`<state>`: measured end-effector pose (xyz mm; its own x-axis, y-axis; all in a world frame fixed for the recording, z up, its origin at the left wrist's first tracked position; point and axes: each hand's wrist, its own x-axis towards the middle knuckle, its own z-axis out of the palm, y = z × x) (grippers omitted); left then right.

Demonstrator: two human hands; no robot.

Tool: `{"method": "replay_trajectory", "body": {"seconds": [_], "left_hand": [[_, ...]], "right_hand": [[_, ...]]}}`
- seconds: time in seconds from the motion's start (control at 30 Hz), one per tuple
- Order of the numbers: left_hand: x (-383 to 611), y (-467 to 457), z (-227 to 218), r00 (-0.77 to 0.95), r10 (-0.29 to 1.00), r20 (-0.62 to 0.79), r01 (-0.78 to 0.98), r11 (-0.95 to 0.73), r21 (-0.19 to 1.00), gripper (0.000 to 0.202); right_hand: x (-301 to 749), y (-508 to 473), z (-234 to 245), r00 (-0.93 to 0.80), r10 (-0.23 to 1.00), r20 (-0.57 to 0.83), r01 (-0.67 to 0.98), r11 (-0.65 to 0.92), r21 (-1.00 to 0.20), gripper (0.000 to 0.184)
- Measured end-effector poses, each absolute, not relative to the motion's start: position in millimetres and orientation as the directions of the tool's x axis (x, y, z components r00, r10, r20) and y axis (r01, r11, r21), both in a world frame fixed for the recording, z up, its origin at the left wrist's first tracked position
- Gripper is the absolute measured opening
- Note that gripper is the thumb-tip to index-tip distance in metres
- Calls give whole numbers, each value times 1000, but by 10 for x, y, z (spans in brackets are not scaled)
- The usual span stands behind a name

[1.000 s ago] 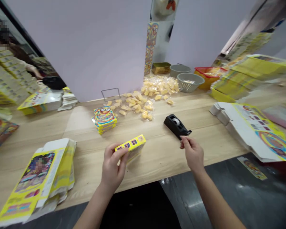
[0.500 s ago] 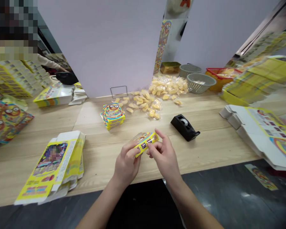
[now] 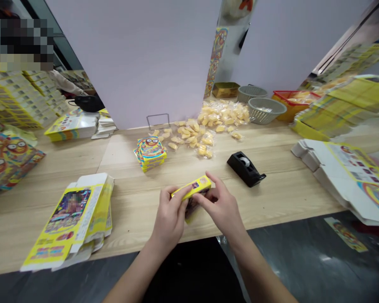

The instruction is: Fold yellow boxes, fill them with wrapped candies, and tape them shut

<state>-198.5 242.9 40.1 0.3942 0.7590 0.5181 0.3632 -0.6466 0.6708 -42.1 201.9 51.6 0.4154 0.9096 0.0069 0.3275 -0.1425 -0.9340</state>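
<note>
Between my two hands is a small yellow printed box, held tilted over the front of the table with a narrow side facing up. My left hand grips its left end, the fingers lying along the top side. At the other end my right hand has its thumb on the near face and its fingers round the far corner. Beyond them a small stack of similar boxes stands on the table. A black tape dispenser sits to the right of my hands.
Flattened cartons lie at the left, and more cartons at the right. Small yellow wrapped packets are heaped at the back, near grey baskets and a red-rimmed bin. A white partition rises behind. Another person's arm shows far left.
The box has turned in my hands: its large printed face pointed up before, and now a narrow yellow side does. My left fingers have shifted onto that side.
</note>
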Motion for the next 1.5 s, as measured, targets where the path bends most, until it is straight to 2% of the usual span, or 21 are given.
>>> {"method": "replay_trajectory", "body": {"seconds": [0.07,0.1,0.17,0.27,0.33,0.4,0.43,0.5,0.53,0.6,0.7,0.73,0.8,0.83,0.93,1.03,1.1,1.2,1.33,1.43,1.5], "left_hand": [[-2004,2420,405,308,833,459,330,-546,770,33],[-2020,2420,390,277,863,422,298,-495,816,31],[-2072,2438,326,258,900,351,230,-410,882,29],[-2202,2514,198,199,930,310,257,-355,899,28],[-2298,2583,129,146,931,334,322,-364,874,31],[-2366,2647,70,206,917,341,366,-396,842,35],[-2381,2673,37,284,902,324,387,-417,822,36],[-2373,2708,-47,455,858,240,468,-459,755,38],[-2353,2718,-98,516,837,180,528,-477,703,40],[-2303,2726,-202,595,802,50,642,-512,571,49],[-2264,2730,-310,637,762,-117,734,-554,393,94],[-2278,2735,-330,646,748,-153,742,-568,357,107],[-2357,2758,-364,666,719,-199,737,-595,320,119],[-2423,2776,-389,682,700,-212,726,-612,314,120],[-2681,2842,-535,723,658,-210,687,-656,311,109],[-2911,2887,-725,731,661,-169,679,-677,284,84],[-2966,2889,-784,726,673,-144,683,-679,270,76],[-2881,2866,-687,686,713,-145,720,-637,275,85],[-2720,2844,-378,629,728,-272,774,-559,297,106],[-2740,2816,-202,604,731,-318,796,-532,289,105],[-2752,2784,-107,602,756,-259,794,-532,293,97]], "right_hand": [[-318,2022,504,476,864,163,559,-154,-815,78],[-258,2027,489,450,866,220,617,-124,-777,76],[-166,2040,432,298,925,236,637,-9,-771,60],[-226,2031,258,136,952,276,693,108,-713,30],[-409,1993,105,97,924,369,809,143,-570,27],[-611,1950,-25,-43,929,366,844,230,-484,31],[-681,1941,-69,-130,936,326,813,289,-505,32],[-698,1980,-110,-232,937,260,704,346,-620,32],[-637,2043,-111,-222,942,251,662,334,-670,30],[-391,2281,-99,-82,953,292,662,271,-699,24],[132,2923,-79,193,908,373,788,84,-610,36],[305,3194,-72,239,905,351,822,4,-570,44],[606,3764,-55,301,928,221,871,-172,-461,56],[729,4040,-46,341,930,140,872,-257,-416,59],[983,4709,-59,409,912,39,843,-361,-398,69],[1063,5011,-175,405,913,-38,831,-386,-401,69],[1012,4986,-287,388,920,-65,839,-381,-388,64],[782,4663,-434,369,927,-61,859,-365,-357,53],[326,3977,-530,367,928,-56,870,-364,-332,47],[170,3507,-496,363,930,-53,862,-357,-361,55],[245,3237,-426,384,920,78,848,-318,-424,58]]}}
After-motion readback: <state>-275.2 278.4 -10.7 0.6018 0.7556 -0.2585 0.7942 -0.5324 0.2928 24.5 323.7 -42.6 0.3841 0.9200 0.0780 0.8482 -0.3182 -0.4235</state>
